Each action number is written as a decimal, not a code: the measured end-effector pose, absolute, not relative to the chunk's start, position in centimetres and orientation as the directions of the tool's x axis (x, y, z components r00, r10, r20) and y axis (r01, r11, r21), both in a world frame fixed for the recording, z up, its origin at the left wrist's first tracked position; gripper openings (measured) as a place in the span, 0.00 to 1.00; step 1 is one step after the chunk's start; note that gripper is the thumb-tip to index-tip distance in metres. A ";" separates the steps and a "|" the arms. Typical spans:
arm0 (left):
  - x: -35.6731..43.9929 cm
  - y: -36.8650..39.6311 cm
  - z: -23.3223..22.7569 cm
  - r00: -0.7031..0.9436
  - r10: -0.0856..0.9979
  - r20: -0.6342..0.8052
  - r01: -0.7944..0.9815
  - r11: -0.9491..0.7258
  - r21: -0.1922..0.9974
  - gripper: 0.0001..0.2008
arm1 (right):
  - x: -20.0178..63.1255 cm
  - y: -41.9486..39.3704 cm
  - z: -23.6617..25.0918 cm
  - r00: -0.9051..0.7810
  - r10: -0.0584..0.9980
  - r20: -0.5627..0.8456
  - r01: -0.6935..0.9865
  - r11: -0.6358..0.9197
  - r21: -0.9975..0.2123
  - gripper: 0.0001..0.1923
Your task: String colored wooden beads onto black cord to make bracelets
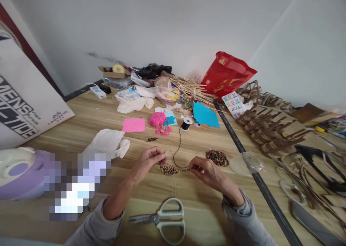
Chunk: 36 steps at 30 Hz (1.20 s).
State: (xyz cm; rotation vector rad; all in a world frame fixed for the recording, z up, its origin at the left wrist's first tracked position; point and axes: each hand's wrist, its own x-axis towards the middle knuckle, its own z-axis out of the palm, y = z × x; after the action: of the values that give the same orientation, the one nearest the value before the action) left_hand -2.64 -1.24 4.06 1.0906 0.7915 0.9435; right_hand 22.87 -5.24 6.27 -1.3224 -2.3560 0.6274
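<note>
A strand of small multicoloured beads (169, 170) lies on the table between my hands, partly bunched up. My left hand (151, 156) is closed in a pinch at the strand's left end, with a short dark cord tip poking up above its fingers. At the strand's other end, my right hand (204, 169) pinches the cord, its fingertips partly hidden. Thin black cord (174, 155) curves from a white-flanged spool (186, 124) down to my right hand. Beside that hand rests a heap of beads (217, 158). Scissors (171, 219) with pale handles lie nearer to me.
Behind my hands are pink yarn (158, 119), pink paper (133, 125), blue paper (206, 114) and short black pieces (151, 139). A red bag (229, 75) stands at the back. Woven baskets (259, 125) crowd the right; a purple-white object (24, 174) sits left.
</note>
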 end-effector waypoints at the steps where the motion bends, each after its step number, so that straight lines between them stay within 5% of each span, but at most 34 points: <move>1: -2.8 -1.1 4.0 0.389 0.918 -0.070 -0.246 0.177 0.953 0.10 | 23.1 -5.2 6.4 -0.482 0.871 0.098 0.713 0.454 -0.535 0.08; 18: -4.0 0.5 3.2 -0.025 0.999 -0.043 -0.325 0.032 0.945 0.08 | 25.0 -4.1 5.8 -0.382 0.905 0.190 0.831 0.426 -0.359 0.10; 36: -4.1 0.7 2.7 0.015 0.999 -0.036 -0.292 0.039 0.956 0.08 | 23.9 -4.5 7.9 -0.469 0.869 0.160 0.674 0.469 -0.571 0.07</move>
State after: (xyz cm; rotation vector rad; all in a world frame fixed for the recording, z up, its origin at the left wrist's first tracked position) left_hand -4.12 0.69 2.70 0.9665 1.0002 1.3003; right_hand 23.95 -4.49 7.90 -1.2879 -2.2894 0.6101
